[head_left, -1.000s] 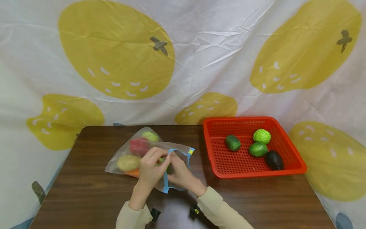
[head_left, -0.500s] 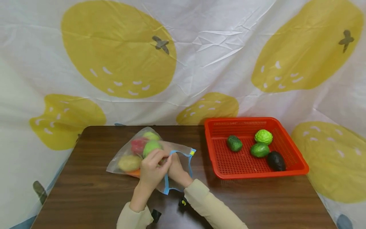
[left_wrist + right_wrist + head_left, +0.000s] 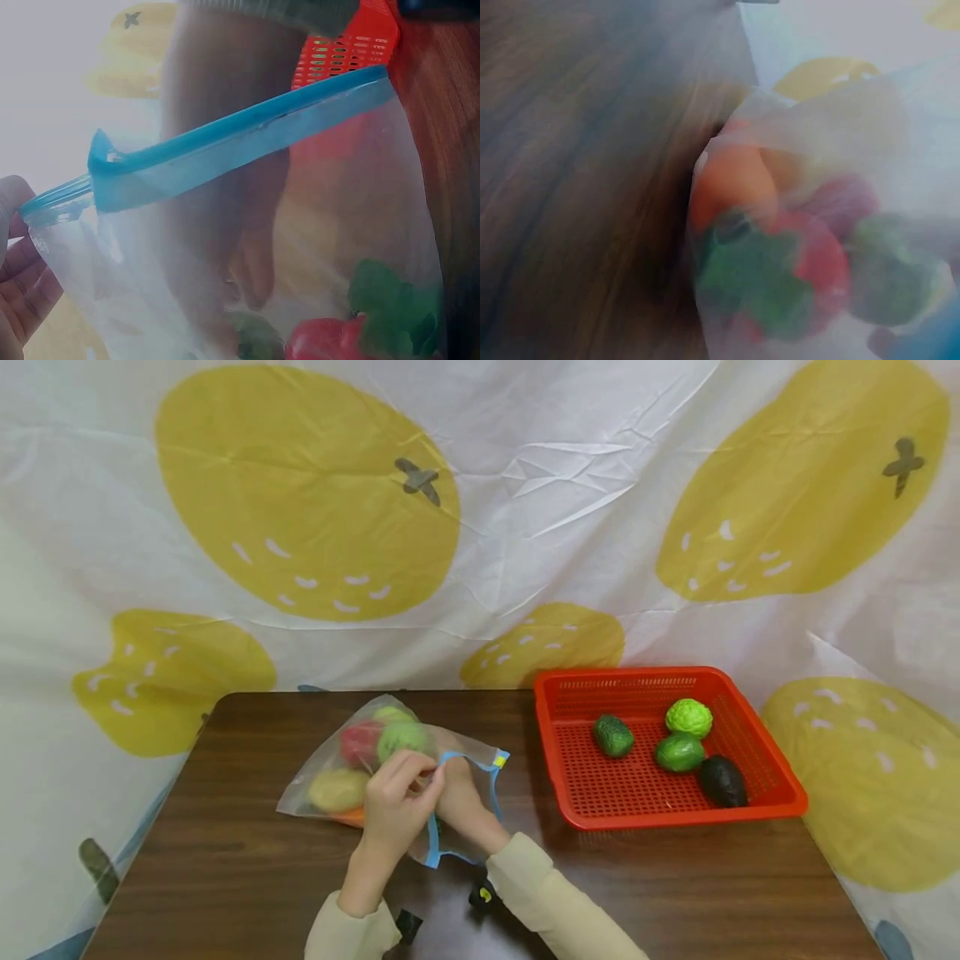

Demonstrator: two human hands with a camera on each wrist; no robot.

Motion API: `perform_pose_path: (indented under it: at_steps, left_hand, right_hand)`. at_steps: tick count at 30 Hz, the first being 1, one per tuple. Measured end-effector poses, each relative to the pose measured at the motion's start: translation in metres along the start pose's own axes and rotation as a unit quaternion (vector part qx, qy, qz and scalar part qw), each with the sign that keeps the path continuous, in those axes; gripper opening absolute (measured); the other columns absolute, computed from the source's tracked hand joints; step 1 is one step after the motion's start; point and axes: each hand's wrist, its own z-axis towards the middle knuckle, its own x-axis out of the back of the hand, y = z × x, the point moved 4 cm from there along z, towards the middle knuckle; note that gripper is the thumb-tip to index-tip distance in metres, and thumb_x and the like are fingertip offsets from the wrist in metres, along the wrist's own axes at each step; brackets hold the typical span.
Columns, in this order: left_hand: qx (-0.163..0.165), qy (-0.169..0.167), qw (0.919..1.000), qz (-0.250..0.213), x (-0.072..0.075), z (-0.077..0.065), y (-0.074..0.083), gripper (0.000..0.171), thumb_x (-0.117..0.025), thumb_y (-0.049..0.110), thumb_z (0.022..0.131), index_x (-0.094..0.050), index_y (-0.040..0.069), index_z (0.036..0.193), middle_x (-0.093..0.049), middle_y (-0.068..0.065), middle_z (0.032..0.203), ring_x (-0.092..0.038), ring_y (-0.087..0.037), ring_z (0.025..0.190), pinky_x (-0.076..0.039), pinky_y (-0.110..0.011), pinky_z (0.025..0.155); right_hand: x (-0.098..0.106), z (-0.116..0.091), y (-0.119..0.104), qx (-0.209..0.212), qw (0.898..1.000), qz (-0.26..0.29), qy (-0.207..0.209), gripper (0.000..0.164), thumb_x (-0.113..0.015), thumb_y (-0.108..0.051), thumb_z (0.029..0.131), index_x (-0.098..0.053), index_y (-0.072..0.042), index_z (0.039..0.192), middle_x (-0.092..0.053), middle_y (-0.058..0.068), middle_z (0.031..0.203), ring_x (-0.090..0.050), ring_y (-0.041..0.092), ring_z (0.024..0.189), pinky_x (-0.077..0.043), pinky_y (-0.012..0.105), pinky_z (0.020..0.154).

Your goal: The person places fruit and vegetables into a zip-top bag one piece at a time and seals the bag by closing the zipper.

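Note:
A translucent zip bag [image 3: 480, 743] with a blue-trimmed mouth lies on the table, its opening toward the right. My left hand [image 3: 397, 797] pinches the blue edge; in the left wrist view its thumb and fingers show at the left end. My right hand [image 3: 459, 797] reaches through the mouth into the bag. Seen hazily through the plastic, its fingers are around a round green fruit [image 3: 889, 277]. Beside that fruit in the bag are a red piece [image 3: 360, 743], a yellowish oval piece [image 3: 337, 790] and an orange one [image 3: 735, 184].
A red plastic basket [image 3: 558, 777] stands at the right, holding a dark green avocado [image 3: 613, 736], a bumpy light green fruit [image 3: 688, 717], a smooth green fruit [image 3: 679, 752] and a blackish avocado [image 3: 722, 782]. A fruit-printed cloth [image 3: 495, 527] hangs behind the table [image 3: 202, 860].
My right hand has pushed deeper into the bag, and the green fruit has moved inward toward the other pieces. My left hand keeps its pinch on the blue edge.

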Motion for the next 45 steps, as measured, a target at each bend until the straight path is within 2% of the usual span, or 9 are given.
perform_pose_path:
  at_steps: [3, 5, 10, 13, 20, 25, 31, 40, 45]
  left_hand:
    - [0.005, -0.001, 1.0, -0.003, 0.0, 0.0, 0.0, 0.006, -0.062, 0.0, 0.074, -0.061, 0.004, 0.07, -0.055, -0.006, 0.067, -0.051, -0.017, 0.052, -0.044, -0.021, 0.044]
    - [0.007, -0.002, 1.0, -0.006, 0.0, 0.0, 0.0, 0.006, -0.062, 0.002, 0.075, -0.061, 0.004, 0.07, -0.056, -0.007, 0.067, -0.051, -0.017, 0.051, -0.044, -0.022, 0.044]
    - [-0.004, 0.003, 0.9999, 0.012, 0.002, 0.001, -0.001, 0.014, -0.06, 0.009, 0.081, -0.061, 0.003, 0.068, -0.056, -0.006, 0.066, -0.051, -0.015, 0.049, -0.044, -0.02, 0.043]
    - [-0.009, 0.006, 0.9998, 0.017, 0.002, 0.001, -0.002, 0.017, -0.06, 0.011, 0.082, -0.061, 0.004, 0.067, -0.056, -0.005, 0.065, -0.05, -0.015, 0.048, -0.043, -0.019, 0.043]
    - [0.004, 0.003, 1.0, 0.004, 0.002, -0.001, -0.004, 0.009, -0.064, 0.006, 0.077, -0.061, 0.004, 0.068, -0.055, -0.006, 0.065, -0.049, -0.015, 0.049, -0.043, -0.02, 0.043]
    - [-0.003, 0.01, 0.9998, 0.014, 0.002, -0.001, -0.005, 0.013, -0.062, 0.008, 0.079, -0.061, 0.004, 0.067, -0.055, -0.005, 0.064, -0.049, -0.015, 0.048, -0.043, -0.019, 0.042]
    - [-0.006, 0.007, 0.9998, 0.015, 0.0, -0.001, -0.005, 0.014, -0.061, 0.01, 0.08, -0.061, 0.004, 0.067, -0.055, -0.005, 0.064, -0.049, -0.015, 0.048, -0.043, -0.019, 0.042]
    - [-0.012, 0.007, 0.9998, 0.015, -0.004, -0.001, -0.005, 0.019, -0.06, 0.014, 0.083, -0.061, 0.005, 0.067, -0.055, -0.005, 0.065, -0.049, -0.015, 0.048, -0.043, -0.02, 0.043]
    - [-0.009, 0.005, 0.9999, 0.01, -0.005, -0.001, -0.005, 0.018, -0.06, 0.013, 0.083, -0.061, 0.005, 0.067, -0.055, -0.005, 0.065, -0.049, -0.015, 0.049, -0.043, -0.02, 0.043]
  right_hand:
    - [0.101, 0.023, -0.051, -0.017, 0.998, 0.065, -0.007, 0.016, -0.065, -0.014, 0.078, -0.052, -0.008, 0.07, -0.049, 0.003, 0.062, -0.048, 0.016, 0.055, -0.039, 0.026, 0.05]
    - [0.154, 0.032, -0.073, -0.047, 0.984, 0.166, -0.04, 0.015, -0.069, -0.005, 0.076, -0.059, -0.002, 0.087, -0.059, 0.008, 0.076, -0.058, 0.021, 0.068, -0.048, 0.025, 0.061]
    - [0.202, 0.02, -0.068, -0.06, 0.94, 0.304, -0.14, 0.025, -0.07, -0.003, 0.081, -0.062, 0.0, 0.105, -0.068, 0.013, 0.095, -0.067, 0.018, 0.081, -0.054, 0.023, 0.071]
    - [0.228, 0.009, -0.053, -0.074, 0.932, 0.325, -0.144, 0.018, -0.07, -0.003, 0.081, -0.064, 0.0, 0.098, -0.069, 0.012, 0.087, -0.067, 0.015, 0.073, -0.054, 0.022, 0.063]
    - [0.295, -0.009, 0.023, -0.152, 0.97, 0.187, 0.009, 0.024, -0.076, 0.0, 0.073, -0.065, -0.001, 0.094, -0.069, 0.01, 0.084, -0.067, 0.021, 0.07, -0.055, 0.025, 0.059]
    - [0.333, -0.028, 0.082, -0.23, 0.972, 0.012, 0.038, 0.034, -0.077, -0.006, 0.075, -0.062, 0.002, 0.104, -0.064, 0.017, 0.095, -0.062, 0.031, 0.084, -0.054, 0.042, 0.067]
    - [0.356, -0.052, 0.13, -0.337, 0.932, -0.121, -0.056, 0.047, -0.071, -0.011, 0.078, -0.052, 0.007, 0.117, -0.052, 0.027, 0.104, -0.049, 0.044, 0.094, -0.046, 0.057, 0.066]
    - [0.366, -0.079, 0.169, -0.453, 0.861, -0.123, -0.196, 0.061, -0.069, -0.021, 0.079, -0.041, 0.016, 0.119, -0.043, 0.038, 0.107, -0.045, 0.056, 0.097, -0.044, 0.063, 0.073]
    - [0.371, -0.081, 0.18, -0.479, 0.838, -0.133, -0.226, 0.06, -0.069, -0.02, 0.078, -0.04, 0.019, 0.113, -0.043, 0.04, 0.104, -0.046, 0.056, 0.095, -0.044, 0.063, 0.073]
